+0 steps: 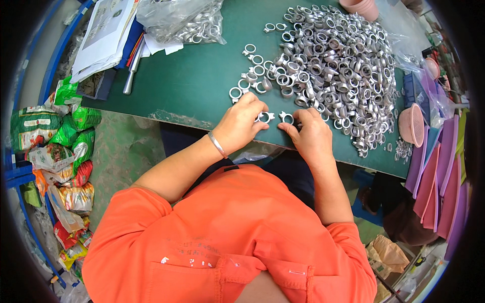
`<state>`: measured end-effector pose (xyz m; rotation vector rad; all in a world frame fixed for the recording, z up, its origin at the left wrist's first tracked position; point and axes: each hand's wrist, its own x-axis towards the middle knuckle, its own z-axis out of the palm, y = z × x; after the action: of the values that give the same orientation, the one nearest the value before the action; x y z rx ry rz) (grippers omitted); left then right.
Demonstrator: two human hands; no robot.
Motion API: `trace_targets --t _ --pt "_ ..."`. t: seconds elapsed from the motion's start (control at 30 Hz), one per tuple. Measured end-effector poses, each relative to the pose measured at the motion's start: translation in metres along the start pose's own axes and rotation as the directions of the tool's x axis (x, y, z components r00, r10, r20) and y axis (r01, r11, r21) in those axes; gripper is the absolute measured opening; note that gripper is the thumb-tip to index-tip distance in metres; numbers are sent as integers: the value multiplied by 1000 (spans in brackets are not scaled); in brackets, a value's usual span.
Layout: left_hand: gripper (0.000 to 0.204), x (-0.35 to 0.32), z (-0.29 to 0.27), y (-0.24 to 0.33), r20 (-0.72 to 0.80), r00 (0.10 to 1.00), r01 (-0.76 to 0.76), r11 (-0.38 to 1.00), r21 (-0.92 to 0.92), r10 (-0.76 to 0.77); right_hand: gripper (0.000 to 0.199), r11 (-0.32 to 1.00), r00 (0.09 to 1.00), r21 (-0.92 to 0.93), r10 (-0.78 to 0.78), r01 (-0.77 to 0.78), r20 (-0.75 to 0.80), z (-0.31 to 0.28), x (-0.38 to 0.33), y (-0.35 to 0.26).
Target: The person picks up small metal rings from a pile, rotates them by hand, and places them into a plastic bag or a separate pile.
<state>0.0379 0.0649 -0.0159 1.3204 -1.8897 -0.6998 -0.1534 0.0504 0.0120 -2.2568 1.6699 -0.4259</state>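
Observation:
Near the front edge of the green table, my left hand pinches a small silver metal ring with a notched tab pointing right. A short gap away, my right hand has its thumb and fingers closed on a second tabbed ring. Several loose rings lie just beyond my left hand. Past my right hand spreads a large heap of similar rings. My fingertips partly cover both held rings.
The green table carries a plastic bag of rings at the back and papers at the left. A pink basket stands right of the heap, near purple and red panels. Colourful packages fill the left shelf.

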Motion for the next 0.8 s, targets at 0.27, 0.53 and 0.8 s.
trace_targets --t 0.27,0.53,0.8 --pt "28 -14 -6 12 392 889 442 220 -870 -237 27 117 886 888 -87 -444 455 -7 -6 34" --pt "29 -24 -1 17 586 798 527 -306 -793 -142 35 -533 987 839 -162 -109 25 11 -12 9" --pt "37 -79 18 -32 560 823 411 -782 -469 96 20 699 829 456 -524 550 -197 19 1 -63"
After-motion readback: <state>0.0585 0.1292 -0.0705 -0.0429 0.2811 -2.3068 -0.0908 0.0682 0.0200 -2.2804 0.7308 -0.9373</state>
